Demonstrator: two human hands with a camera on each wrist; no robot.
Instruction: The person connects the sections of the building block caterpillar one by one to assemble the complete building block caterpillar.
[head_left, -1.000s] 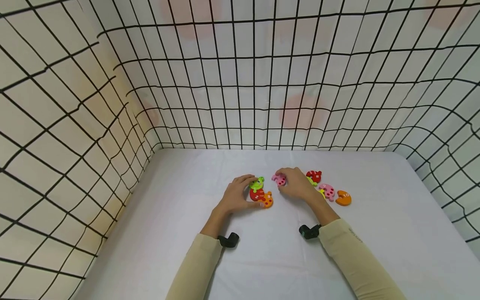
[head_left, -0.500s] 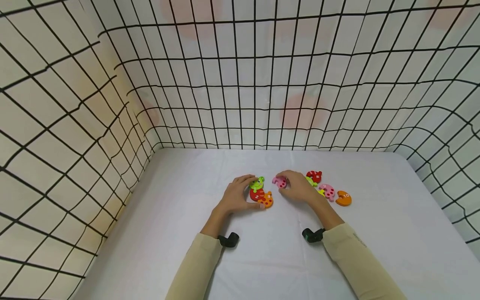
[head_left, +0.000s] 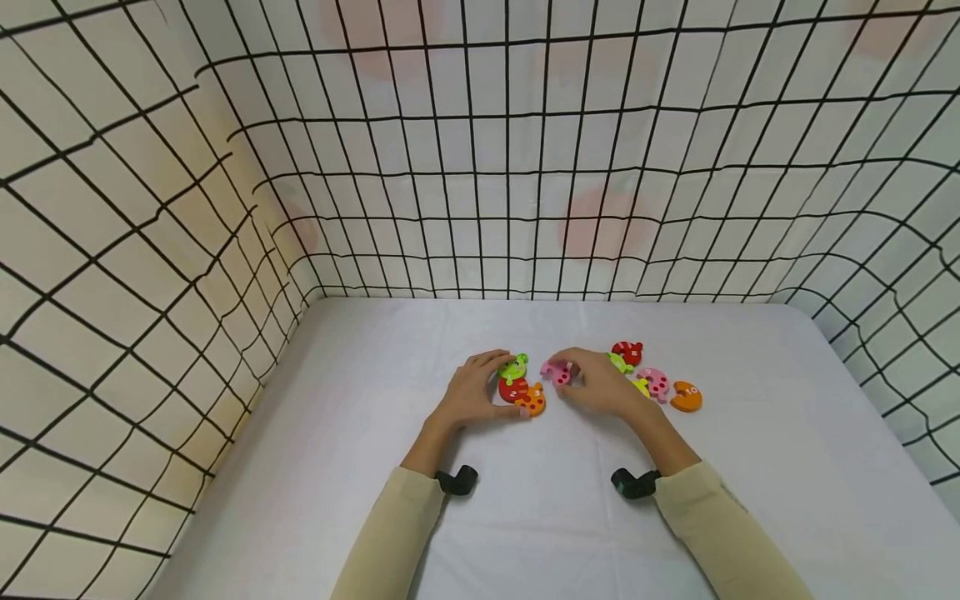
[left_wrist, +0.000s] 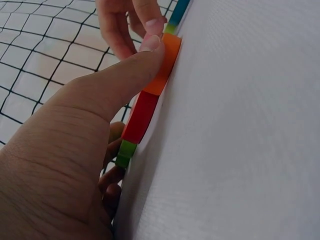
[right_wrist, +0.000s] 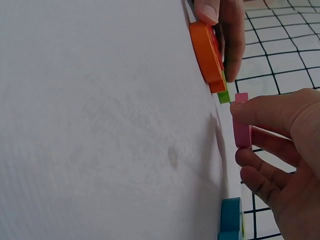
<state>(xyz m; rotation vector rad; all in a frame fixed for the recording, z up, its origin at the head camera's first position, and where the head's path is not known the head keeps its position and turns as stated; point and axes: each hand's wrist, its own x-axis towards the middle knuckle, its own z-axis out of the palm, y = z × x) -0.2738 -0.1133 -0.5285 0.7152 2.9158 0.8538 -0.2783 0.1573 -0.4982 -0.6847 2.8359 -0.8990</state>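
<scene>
My left hand [head_left: 471, 393] holds a joined row of flat puzzle pieces on the white cloth. Its fingers sit at the green smiling head piece [head_left: 514, 367], its thumb at the orange spotted piece [head_left: 532, 400] marked 3. Between those two lies a red piece [left_wrist: 141, 116] marked 2. Just right of the row, my right hand [head_left: 600, 385] pinches a pink spotted puzzle piece [right_wrist: 242, 134] on edge between thumb and fingers. A narrow gap separates the pink piece from the row in the head view.
Right of my right hand lie more pieces: a red one [head_left: 627, 353], a green one [head_left: 621, 363], a yellow one [head_left: 642, 387], a pink one [head_left: 655, 382] and an orange one [head_left: 686, 397]. A teal edge [right_wrist: 231, 215] shows in the right wrist view. Black mesh [head_left: 525, 175] surrounds the table.
My right hand has drawn slightly toward me with the pink piece, its forearm swinging right, and the piece now sits a little lower. My left hand stays in place on the row.
</scene>
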